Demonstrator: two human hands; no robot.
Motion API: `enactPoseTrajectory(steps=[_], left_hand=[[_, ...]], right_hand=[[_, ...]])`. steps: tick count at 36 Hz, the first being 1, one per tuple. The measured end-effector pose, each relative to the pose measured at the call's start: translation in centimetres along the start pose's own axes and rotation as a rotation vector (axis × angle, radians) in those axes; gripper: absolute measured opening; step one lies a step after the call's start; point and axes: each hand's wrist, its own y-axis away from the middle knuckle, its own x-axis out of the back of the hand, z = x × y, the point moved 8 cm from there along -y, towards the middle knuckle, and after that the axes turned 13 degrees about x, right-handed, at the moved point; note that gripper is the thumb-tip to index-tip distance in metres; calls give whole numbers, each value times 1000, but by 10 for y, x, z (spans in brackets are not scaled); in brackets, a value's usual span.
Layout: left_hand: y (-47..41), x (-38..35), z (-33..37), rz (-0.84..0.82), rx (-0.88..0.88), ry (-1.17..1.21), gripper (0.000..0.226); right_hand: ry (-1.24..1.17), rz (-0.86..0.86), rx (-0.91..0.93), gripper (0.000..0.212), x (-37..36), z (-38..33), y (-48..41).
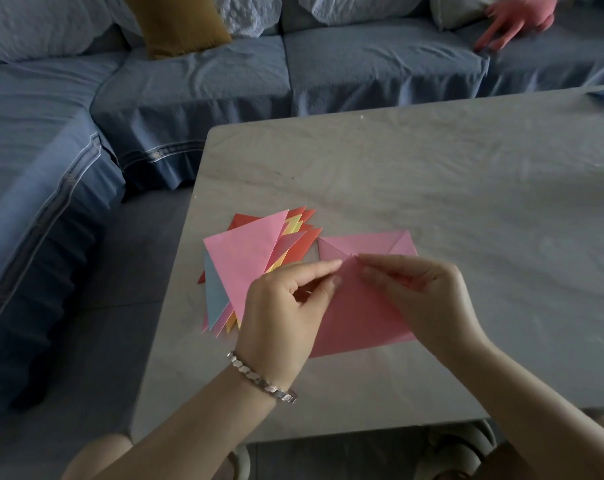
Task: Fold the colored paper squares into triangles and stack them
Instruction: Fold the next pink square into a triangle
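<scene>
Nearest the camera, the left hand (286, 299), with a silver bracelet (264, 379) at the wrist, and the right hand (414, 292) meet over a pink sheet (359, 323). Each pinches the sheet's raised tip between thumb and forefinger, so both hands are clamped on the paper, fingertips almost touching. The sheet lies on the counter (432, 188), just to the right of the stack of folded triangles (245, 258) and touching its edge. Its far part lies flat and shows diagonal creases.

The step looks like the fold itself, with a corner being brought over to meet its opposite. Next the tips need lining up exactly, then the fold pressing flat along its length, before the triangle goes leftward onto the stack, whose pink, blue, yellow and red pieces are fanned rather than squared.

Beyond the stack runs a blue sofa (196, 81) with a mustard cushion (176, 22); far right of it, another person's hand (515, 22) rests on the seat.
</scene>
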Motion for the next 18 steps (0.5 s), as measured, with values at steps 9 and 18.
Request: enactPoseTrajectory(steps=[9, 18], left_hand=[[-1, -2, -12, -55, 105, 11, 16], [-8, 6, -78, -112, 517, 164, 20]], right_hand=[[58, -149, 23, 33, -13, 0, -2], [433, -391, 232, 13, -56, 3, -17]])
